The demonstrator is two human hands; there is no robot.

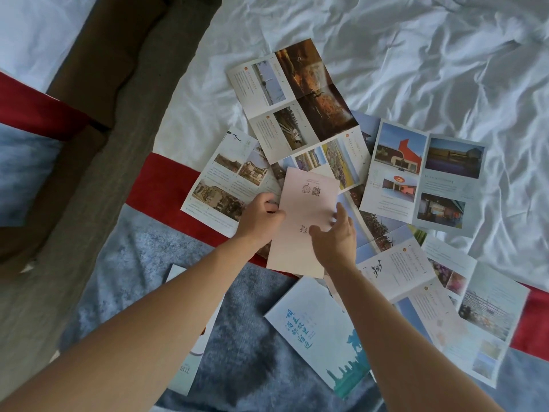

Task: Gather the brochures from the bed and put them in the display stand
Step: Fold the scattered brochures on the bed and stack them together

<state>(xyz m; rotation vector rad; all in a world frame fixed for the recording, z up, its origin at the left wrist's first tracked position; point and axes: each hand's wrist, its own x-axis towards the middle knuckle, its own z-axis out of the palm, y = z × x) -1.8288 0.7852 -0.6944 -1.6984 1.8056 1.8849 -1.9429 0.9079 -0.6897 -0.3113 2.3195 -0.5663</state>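
Left hand (263, 214): pinches the pink brochure (303, 221) at its left edge.
Right hand (335, 237): fingers loose, touching its right edge.
Writing: QR code and round stamp beyond the fingers.
Blue brochure (320, 337): blue Chinese script, below the right hand.
Surface: bed (445, 69), rumpled white sheet, red-grey runner (172, 185).

Pale pink brochure (303, 221); white sheet (430, 63); grey-blue blanket (246, 346), red band (169, 185); light-blue brochure (320, 331).

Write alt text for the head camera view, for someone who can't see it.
Two bare hands hold a folded pale pink paper brochure, left hand pinching its edge, right hand on top, above unfolded photo brochures scattered on a rumpled white bed.
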